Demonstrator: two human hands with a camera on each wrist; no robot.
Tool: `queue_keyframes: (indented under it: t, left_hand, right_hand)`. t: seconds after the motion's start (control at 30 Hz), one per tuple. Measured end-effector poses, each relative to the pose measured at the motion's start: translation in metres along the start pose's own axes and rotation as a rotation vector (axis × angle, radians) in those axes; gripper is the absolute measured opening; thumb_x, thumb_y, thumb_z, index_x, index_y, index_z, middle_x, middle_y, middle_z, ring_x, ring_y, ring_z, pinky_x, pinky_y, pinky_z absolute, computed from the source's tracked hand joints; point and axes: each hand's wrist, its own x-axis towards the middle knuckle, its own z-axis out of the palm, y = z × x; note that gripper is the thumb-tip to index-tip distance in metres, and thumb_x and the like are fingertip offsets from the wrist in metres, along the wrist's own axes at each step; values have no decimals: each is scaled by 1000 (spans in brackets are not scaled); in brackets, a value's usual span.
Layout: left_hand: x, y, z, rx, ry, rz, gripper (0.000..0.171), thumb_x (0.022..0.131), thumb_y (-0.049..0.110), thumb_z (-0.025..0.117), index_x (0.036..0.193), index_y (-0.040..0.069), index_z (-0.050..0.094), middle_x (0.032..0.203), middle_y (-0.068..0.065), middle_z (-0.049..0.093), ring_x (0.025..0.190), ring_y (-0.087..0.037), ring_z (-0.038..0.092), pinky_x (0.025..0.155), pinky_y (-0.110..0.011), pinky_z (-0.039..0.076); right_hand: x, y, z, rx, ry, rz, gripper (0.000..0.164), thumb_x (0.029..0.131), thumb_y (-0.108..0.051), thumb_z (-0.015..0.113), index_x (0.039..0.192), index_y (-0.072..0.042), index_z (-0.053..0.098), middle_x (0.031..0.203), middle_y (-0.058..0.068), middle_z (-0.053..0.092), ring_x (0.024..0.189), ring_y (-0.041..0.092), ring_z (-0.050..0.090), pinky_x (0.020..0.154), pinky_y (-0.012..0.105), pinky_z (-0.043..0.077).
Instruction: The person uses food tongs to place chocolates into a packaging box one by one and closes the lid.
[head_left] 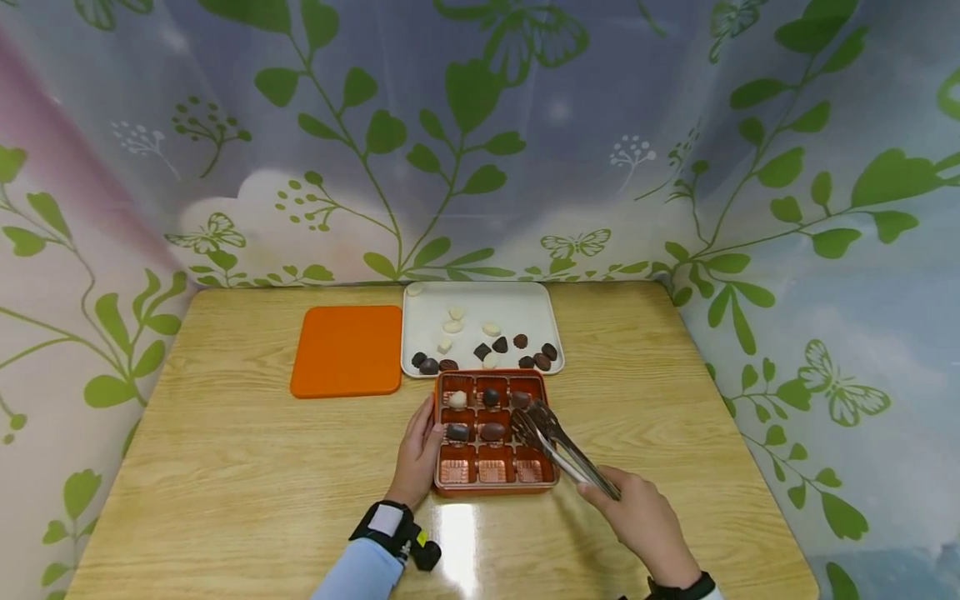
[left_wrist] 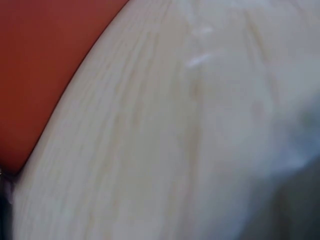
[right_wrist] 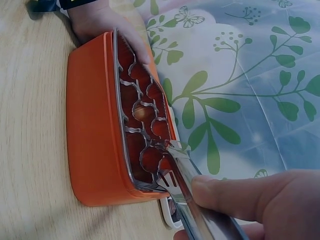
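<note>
An orange box (head_left: 498, 490) with a divided insert stands on the table. Chocolates, among them a white one (head_left: 457, 399) and an oval brown one (head_left: 492, 432), sit in its back and middle rows. Ridged compartment floors show in the front row. My left hand (head_left: 414, 460) holds the box by its left side, thumb at the rim. In my right hand (head_left: 637, 512) are metal tongs (head_left: 577, 462), gripped along the arms. Their slotted tips overlap the middle row's right compartment and hide most of it; I cannot tell whether a chocolate is between them.
Behind the box lies a white tray (head_left: 517, 300) with several white and dark chocolates, such as a pale one (head_left: 491, 329). An orange lid (head_left: 348, 350) lies flat on the wooden table (head_left: 247, 483), left of the tray. A leaf-patterned curtain (head_left: 585, 167) borders the table's back and sides.
</note>
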Motion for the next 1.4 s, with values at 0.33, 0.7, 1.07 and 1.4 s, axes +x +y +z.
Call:
queue_keyframes:
  t: [0.33,0.7,1.07,1.4]
  left_hand:
    - [1,-2,0,-18,3,8,53,101,11,40,148,-1,19,152,-18,21,138,-28,26,108,-29,27]
    - [0,-2,-1,-18,6,9,53,101,11,41,148,-1,20,152,-18,21,138,-28,26,107,-27,27]
    - [0,-1,0,-8,17,27,53,101,10,42,147,-4,21,151,-22,22,137,-30,27,107,-27,28]
    - [0,-2,-1,-9,15,18,53,101,11,42,147,-3,21,151,-20,22,137,-29,28,107,-27,28]
  right_hand:
    - [0,4,-3,-96,33,-67,74,80,-61,61,127,-3,59,109,14,66,84,23,65,63,41,52]
    - [5,2,-1,-72,41,-82,75,78,-65,60,126,-7,60,103,9,67,83,17,62,66,38,51]
    - [20,-15,0,-5,56,-113,68,81,-62,59,127,-11,58,75,3,61,56,14,51,50,29,40]
    - [60,-32,4,-25,128,-186,67,85,-54,60,131,-6,55,67,5,52,52,16,46,43,29,36]
